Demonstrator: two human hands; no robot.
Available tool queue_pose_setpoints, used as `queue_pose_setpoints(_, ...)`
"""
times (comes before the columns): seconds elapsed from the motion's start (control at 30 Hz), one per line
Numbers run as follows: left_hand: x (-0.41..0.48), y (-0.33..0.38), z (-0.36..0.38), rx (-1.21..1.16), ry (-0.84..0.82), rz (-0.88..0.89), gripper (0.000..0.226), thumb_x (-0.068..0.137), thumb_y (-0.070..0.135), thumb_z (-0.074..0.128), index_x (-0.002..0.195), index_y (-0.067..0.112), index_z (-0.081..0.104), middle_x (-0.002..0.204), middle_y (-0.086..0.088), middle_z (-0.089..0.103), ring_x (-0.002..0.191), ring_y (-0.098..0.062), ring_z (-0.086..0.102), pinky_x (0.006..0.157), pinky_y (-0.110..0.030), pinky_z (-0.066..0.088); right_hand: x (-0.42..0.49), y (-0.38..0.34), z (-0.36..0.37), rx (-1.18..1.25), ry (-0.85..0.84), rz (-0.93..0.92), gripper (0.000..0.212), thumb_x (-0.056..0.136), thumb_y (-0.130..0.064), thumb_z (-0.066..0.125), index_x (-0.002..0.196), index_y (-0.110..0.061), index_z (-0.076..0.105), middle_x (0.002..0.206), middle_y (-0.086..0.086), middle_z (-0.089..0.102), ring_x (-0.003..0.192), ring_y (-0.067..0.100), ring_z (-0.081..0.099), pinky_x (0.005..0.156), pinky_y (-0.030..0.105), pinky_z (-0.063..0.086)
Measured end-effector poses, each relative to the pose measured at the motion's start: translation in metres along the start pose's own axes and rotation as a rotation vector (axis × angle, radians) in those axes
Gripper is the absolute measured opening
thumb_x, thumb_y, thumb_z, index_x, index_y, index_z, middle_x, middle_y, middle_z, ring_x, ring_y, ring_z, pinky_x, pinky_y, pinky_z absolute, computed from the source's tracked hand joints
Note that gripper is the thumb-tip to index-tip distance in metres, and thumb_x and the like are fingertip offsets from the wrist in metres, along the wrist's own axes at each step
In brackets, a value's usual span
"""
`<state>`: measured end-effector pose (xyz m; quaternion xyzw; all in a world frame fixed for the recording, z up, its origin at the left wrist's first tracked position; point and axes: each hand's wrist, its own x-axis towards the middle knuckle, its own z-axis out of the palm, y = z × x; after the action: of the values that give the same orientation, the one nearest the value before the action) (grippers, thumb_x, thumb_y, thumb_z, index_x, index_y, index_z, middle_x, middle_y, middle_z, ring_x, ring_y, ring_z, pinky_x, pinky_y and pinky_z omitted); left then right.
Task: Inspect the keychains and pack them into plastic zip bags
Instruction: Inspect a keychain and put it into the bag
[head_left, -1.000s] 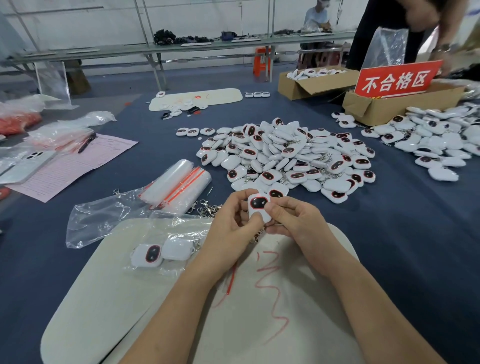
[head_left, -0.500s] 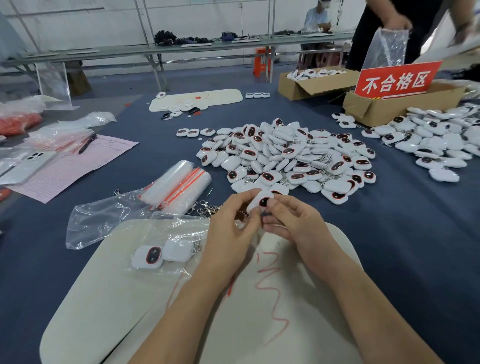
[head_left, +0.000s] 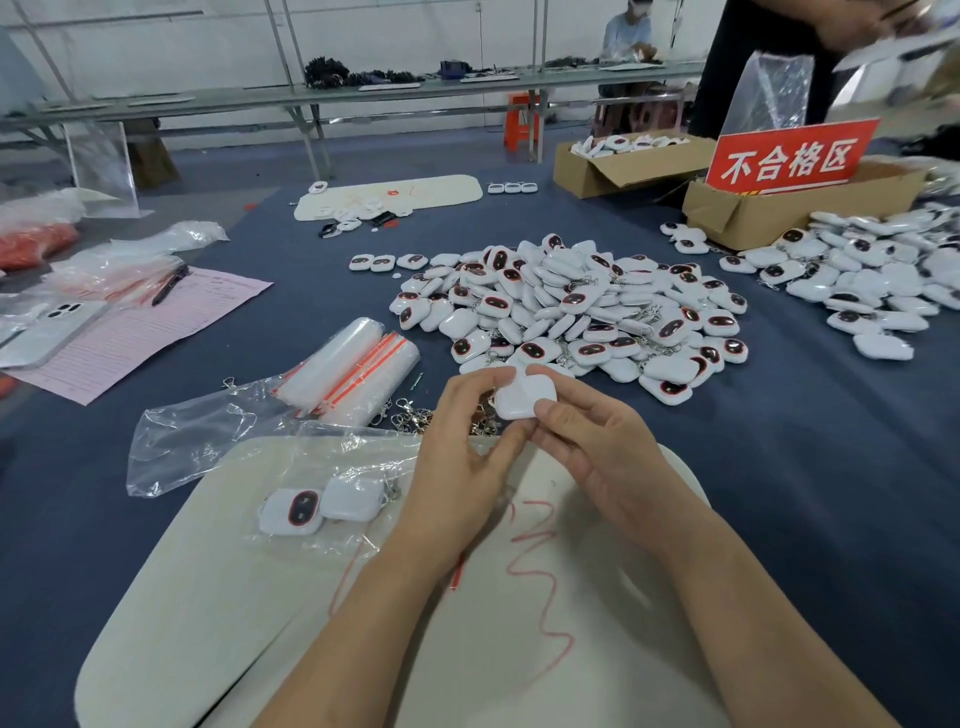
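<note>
I saw the left hand and right hand pinching one keychain by its edges; a slip could lose it in the pile beyond.

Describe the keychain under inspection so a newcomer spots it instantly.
Find the big pile of white keychains on the blue cloth. Just in front of its near edge, the left hand and right hand pinch one keychain above the cream board. It alone is held, plain white back facing the camera.
</note>
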<state>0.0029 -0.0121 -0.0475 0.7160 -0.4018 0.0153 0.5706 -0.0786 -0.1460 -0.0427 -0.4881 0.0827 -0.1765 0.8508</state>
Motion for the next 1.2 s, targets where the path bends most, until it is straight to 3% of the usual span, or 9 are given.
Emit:
queue_pose_setpoints(0.23,-0.001,0.003,0.001,-0.077,0.027,-0.073,0.037,0.092,0.021,0.074,0.124,0.031,0.057,0.123,0.017,0.062,0.117,-0.004,0.057,0.096,-0.014,0.042,0.0,-0.001,0.002,0.009,0.002,-0.002,0.035,0.088,-0.014,0.068,0.123,-0.013,0.068,0.122,0.01,0.072,0.113,0.02,0.069,0.089,0.022,0.055)
queue_pose_setpoints(0.37,-0.001,0.001,0.001,-0.08,0.041,-0.135,0.024,0.091,0.033,0.074,0.113,0.032,0.064,0.111,0.021,0.066,0.105,-0.002,0.061,0.088,-0.019,0.049,-0.002,-0.003,0.007,-0.072,0.045,-0.028,0.038,0.074,-0.042,0.078,0.109,-0.028,0.078,0.113,0.006,0.075,0.103,0.015,0.072,0.085,0.02,0.055)
queue_pose_setpoints(0.43,-0.001,0.0,0.001,-0.077,0.048,-0.108,0.02,0.093,0.029,0.071,0.112,0.031,0.065,0.111,0.016,0.066,0.103,-0.004,0.062,0.085,-0.016,0.048,-0.005,-0.003,0.008,-0.14,0.049,-0.07,0.037,0.077,-0.047,0.074,0.111,-0.033,0.076,0.113,0.006,0.076,0.105,0.017,0.072,0.086,0.021,0.055)
queue_pose_setpoints(0.6,0.001,-0.001,0.001,-0.044,0.047,-0.083,0.017,0.097,0.022,0.066,0.113,0.02,0.068,0.107,0.003,0.063,0.099,-0.012,0.063,0.083,-0.013,0.044,-0.009,-0.005,0.007,-0.325,0.104,-0.153,0.028,0.088,-0.036,0.067,0.114,-0.038,0.074,0.116,-0.004,0.075,0.105,0.011,0.069,0.088,0.026,0.054)
queue_pose_setpoints(0.73,0.001,-0.002,0.001,-0.055,0.018,-0.098,0.018,0.099,0.024,0.063,0.115,0.022,0.068,0.105,0.001,0.067,0.096,-0.015,0.064,0.085,-0.023,0.049,-0.009,-0.005,0.007,-0.392,0.101,-0.229,0.03,0.096,-0.013,0.064,0.108,-0.038,0.077,0.111,-0.012,0.076,0.105,-0.001,0.067,0.087,0.014,0.051)
queue_pose_setpoints(0.87,0.001,0.002,0.0,-0.297,0.026,-0.228,0.013,0.099,0.031,0.064,0.108,0.024,0.07,0.098,-0.002,0.073,0.094,-0.013,0.069,0.084,-0.028,0.055,-0.006,-0.002,0.007,-0.495,0.094,-0.207,0.031,0.096,-0.011,0.065,0.118,-0.032,0.073,0.117,-0.006,0.074,0.114,0.003,0.066,0.098,0.019,0.049)
queue_pose_setpoints(1.0,0.006,0.003,-0.004,-0.678,0.095,-0.393,0.011,0.098,0.019,0.064,0.102,0.009,0.067,0.098,-0.012,0.076,0.096,-0.022,0.073,0.084,-0.028,0.058,-0.007,0.006,0.012,-0.629,0.018,-0.165,0.033,0.095,-0.001,0.064,0.11,-0.029,0.071,0.094,-0.019,0.076,0.089,-0.004,0.07,0.081,0.011,0.05)
queue_pose_setpoints(1.1,0.009,0.004,-0.007,-0.799,0.125,-0.447,0.01,0.098,0.014,0.064,0.101,0.005,0.066,0.098,-0.018,0.075,0.095,-0.023,0.073,0.084,-0.026,0.057,-0.007,0.004,0.01,-0.696,0.055,-0.162,0.03,0.099,-0.002,0.057,0.092,-0.026,0.074,0.081,-0.011,0.074,0.073,0.004,0.068,0.072,0.018,0.054)
queue_pose_setpoints(1.2,0.011,0.006,-0.007,-0.87,0.141,-0.499,0.011,0.099,0.012,0.062,0.103,0.003,0.065,0.102,-0.02,0.075,0.101,-0.025,0.073,0.084,-0.025,0.057,-0.007,0.001,0.009,-0.578,0.102,-0.149,0.025,0.103,-0.013,0.054,0.094,-0.021,0.076,0.082,-0.003,0.075,0.072,0.009,0.066,0.069,0.022,0.055)
